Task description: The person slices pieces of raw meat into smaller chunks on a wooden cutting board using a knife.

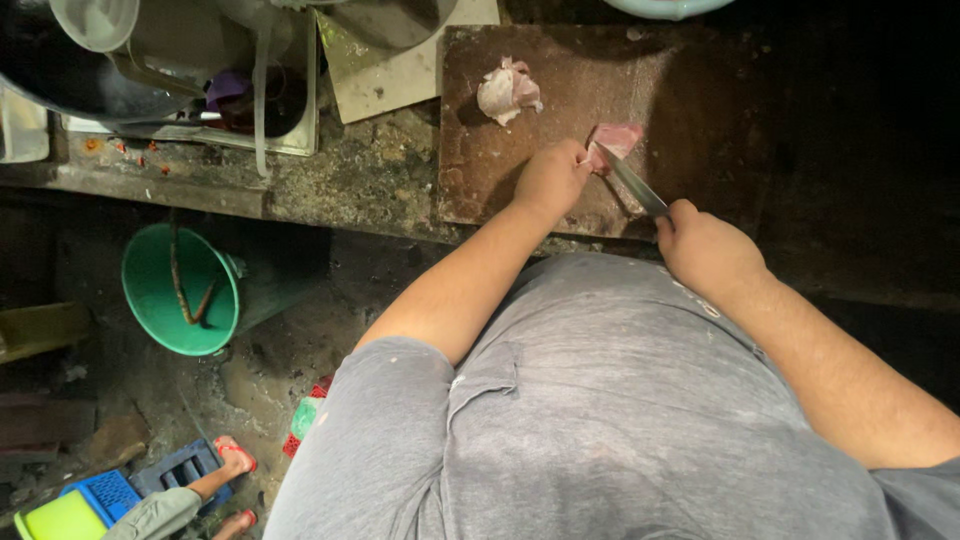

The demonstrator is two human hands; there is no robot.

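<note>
Pink meat point(614, 138) pinched by left hand point(548, 180); right hand point(703, 247) grips knife point(632, 183); fat scrap point(508, 91) nearby.

We reach both forearms forward; our left hand point(550, 180) curls knuckles-up with fingers pressed down, our right hand point(703, 245) fists tight, near right.

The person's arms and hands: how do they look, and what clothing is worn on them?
Both arms are bare from the upper arm down. The left hand and right hand wear no gloves; no rings, watch or bracelets are visible. Short grey sleeves of a T-shirt, faintly marked with pale smudges, cover only the upper arms.
</note>
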